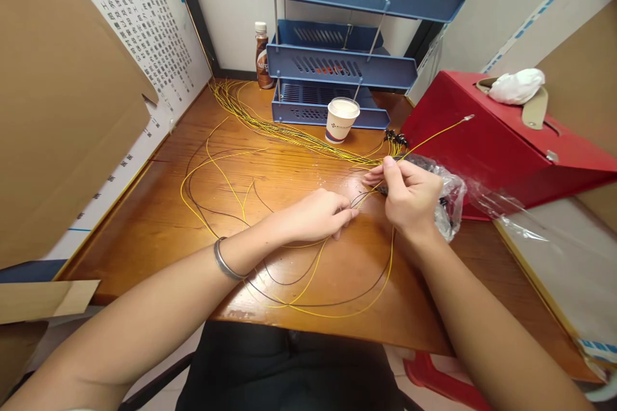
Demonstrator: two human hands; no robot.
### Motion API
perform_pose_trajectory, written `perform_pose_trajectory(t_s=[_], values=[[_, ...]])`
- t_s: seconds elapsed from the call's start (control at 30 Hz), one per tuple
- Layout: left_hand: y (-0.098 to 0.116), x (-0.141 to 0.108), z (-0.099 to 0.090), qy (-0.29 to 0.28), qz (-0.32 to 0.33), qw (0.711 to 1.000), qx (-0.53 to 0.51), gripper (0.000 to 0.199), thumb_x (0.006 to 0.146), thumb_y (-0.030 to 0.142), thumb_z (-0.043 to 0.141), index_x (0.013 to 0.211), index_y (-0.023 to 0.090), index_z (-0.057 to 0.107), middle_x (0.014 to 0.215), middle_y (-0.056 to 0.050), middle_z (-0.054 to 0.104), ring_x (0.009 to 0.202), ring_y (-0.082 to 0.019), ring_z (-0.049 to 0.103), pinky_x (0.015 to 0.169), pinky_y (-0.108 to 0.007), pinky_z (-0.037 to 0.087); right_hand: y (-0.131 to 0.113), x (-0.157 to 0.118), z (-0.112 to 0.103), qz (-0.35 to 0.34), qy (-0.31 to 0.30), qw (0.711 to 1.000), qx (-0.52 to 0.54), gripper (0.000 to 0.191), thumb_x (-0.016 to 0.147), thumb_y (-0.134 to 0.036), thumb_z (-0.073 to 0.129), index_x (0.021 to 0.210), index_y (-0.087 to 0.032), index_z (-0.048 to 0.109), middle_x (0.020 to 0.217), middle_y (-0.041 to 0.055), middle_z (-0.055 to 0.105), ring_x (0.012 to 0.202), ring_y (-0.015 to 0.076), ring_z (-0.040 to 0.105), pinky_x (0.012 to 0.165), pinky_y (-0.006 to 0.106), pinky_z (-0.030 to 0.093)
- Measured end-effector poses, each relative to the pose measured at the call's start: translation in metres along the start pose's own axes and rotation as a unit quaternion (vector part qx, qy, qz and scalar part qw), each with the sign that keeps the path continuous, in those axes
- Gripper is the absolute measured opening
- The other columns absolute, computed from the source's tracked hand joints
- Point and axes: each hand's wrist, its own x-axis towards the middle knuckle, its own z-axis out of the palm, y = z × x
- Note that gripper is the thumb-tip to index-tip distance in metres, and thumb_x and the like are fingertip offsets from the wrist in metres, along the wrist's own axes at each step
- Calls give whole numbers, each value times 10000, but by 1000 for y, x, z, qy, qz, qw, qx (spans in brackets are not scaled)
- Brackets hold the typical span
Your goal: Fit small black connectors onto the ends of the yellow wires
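Note:
Over the middle of the table, my left hand (328, 215) is closed in a pinch on thin yellow and black wires (359, 200). My right hand (409, 192), raised a little higher and to the right, pinches a yellow wire (431, 137) between thumb and fingers. That wire's end sticks out up and right, with a small pale tip (467, 118). Loose loops of yellow and dark wire (332, 316) spread over the tabletop under and around both forearms. Behind my right hand lies a crumpled clear plastic bag (453, 196) with dark pieces in it.
A long bundle of yellow wires (289, 133) with black connectors (395, 139) crosses the wooden table (159, 205). Behind it stand a paper cup (341, 121), a bottle (262, 54) and a blue tray rack (342, 64). A red box (482, 141) stands at right; cardboard (62, 109) rises at left.

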Motion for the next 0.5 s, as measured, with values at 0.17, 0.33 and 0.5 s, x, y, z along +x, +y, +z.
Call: perform_pose_trajectory(t_s=[0.17, 0.33, 0.5], values=[[-1, 0, 0, 1, 5, 1000, 0, 405, 1042, 322, 477, 692, 170, 612, 667, -27, 732, 631, -141, 663, 694, -276, 476, -1, 0, 2, 16, -3, 1000, 1, 373, 985, -418, 588, 717, -197, 726, 690, 41, 774, 608, 179, 750, 604, 290, 602], [0, 0, 0, -8, 10, 1000, 9, 427, 1042, 272, 455, 663, 164, 619, 676, -35, 736, 645, -143, 666, 740, -285, 477, -9, -5, 4, -38, -109, 992, -45, 374, 965, -375, 588, 645, -215, 697, 636, 27, 762, 559, 169, 723, 570, 276, 557], [0, 0, 0, -6, 9, 1000, 7, 425, 1042, 267, 454, 663, 165, 618, 668, -33, 731, 641, -144, 664, 733, -288, 472, -10, -4, 3, -44, -120, 990, -55, 375, 958, -371, 578, 643, -214, 708, 631, 27, 765, 575, 172, 730, 583, 274, 557]])
